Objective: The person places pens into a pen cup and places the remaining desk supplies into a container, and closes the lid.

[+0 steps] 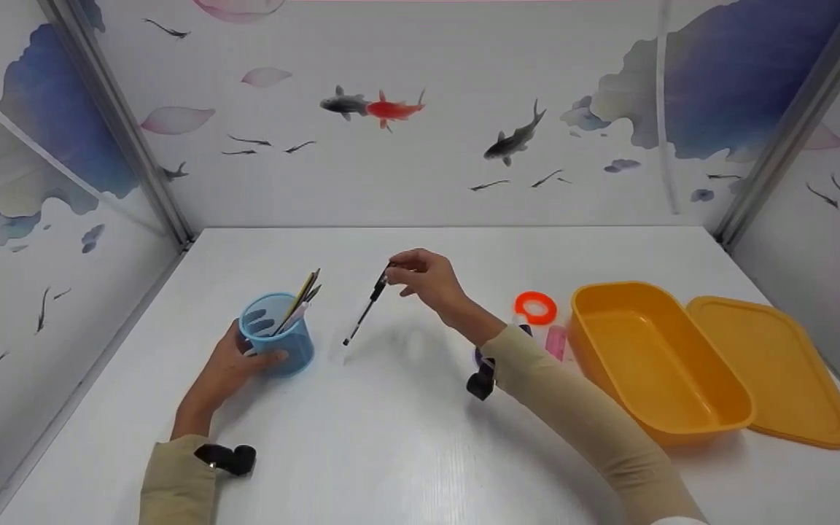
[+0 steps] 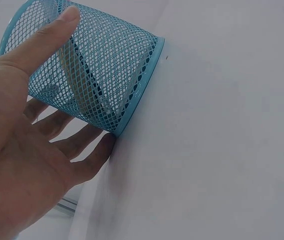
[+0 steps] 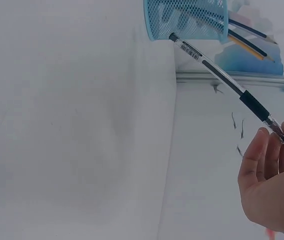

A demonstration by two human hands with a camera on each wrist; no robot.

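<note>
Meanwhile, left hand [image 1: 227, 368] grips cup [image 1: 278, 339]; right hand [image 1: 426, 277] pinches 1 pen [image 1: 365, 310] (tilted).

White worktop [image 1: 405, 437] carries a blue mesh pen cup [image 1: 278, 343] at left, an open orange tub [image 1: 657, 361] at right with its orange lid [image 1: 774, 372] flat just beside it, and an orange ring [image 1: 535, 307] and pink item [image 1: 556, 341] near the tub.
</note>
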